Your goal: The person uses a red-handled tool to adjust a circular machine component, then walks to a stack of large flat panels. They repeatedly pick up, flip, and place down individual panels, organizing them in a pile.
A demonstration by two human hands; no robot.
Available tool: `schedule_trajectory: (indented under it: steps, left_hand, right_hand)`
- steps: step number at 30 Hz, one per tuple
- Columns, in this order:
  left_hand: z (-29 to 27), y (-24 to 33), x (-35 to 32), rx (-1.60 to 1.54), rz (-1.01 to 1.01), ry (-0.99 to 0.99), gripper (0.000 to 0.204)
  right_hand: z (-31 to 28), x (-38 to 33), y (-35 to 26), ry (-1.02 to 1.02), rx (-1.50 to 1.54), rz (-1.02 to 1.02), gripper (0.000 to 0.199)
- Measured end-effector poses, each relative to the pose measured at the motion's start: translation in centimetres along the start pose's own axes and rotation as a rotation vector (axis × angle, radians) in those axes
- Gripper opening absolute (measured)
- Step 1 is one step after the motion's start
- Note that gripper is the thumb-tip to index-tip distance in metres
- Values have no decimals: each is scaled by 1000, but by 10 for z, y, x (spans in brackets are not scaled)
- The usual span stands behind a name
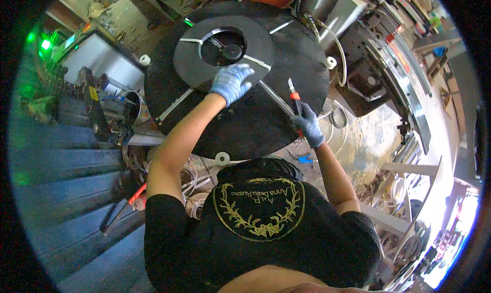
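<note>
A broad black round turntable (pixel 225 129) is in front of me, crossed by pale metal strips (pixel 276 99). On its far part lies a flat, dark wound coil (pixel 186 60) with a round opening and a hub in the middle. My left hand (pixel 231 83), in a blue-and-white glove, rests on the near edge of the coil, fingers stretched out and holding nothing. In my right hand (pixel 309 126), gloved in grey-blue, is a utility knife (pixel 295 97) with a red and black handle. Its blade points away from me, above the turntable's right side and apart from the coil.
White rollers (pixel 222 158) sit around the turntable's rim. A machine with a long metal edge (pixel 417 109) stands at right, and a grey cabinet (pixel 102 63) at left. Near my left elbow is a red-handled tool (pixel 137 193). Loose strips (pixel 197 183) lie below the turntable.
</note>
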State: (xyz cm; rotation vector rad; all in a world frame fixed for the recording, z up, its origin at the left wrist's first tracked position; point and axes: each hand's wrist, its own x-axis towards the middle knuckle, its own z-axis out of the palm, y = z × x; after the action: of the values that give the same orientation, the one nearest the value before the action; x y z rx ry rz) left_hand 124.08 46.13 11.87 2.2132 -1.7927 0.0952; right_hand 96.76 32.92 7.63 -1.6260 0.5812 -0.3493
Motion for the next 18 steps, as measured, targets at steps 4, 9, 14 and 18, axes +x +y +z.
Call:
schedule_trajectory:
  steps: [4, 9, 14, 18]
  left_hand:
    - [31, -20, 60, 81, 0, -84, 39]
    - [31, -12, 94, 44, -21, -246, 28]
    - [37, -20, 103, 40, -7, -224, 18]
    - [37, -23, 92, -18, -15, -177, 17]
  right_hand:
    - [-19, 46, 19, -157, 180, -44, 34]
    - [-13, 81, 6, -216, 557, 319, 32]
    - [-14, 118, 6, -266, 373, 320, 31]
    - [-6, 120, -1, -292, 222, 311, 33]
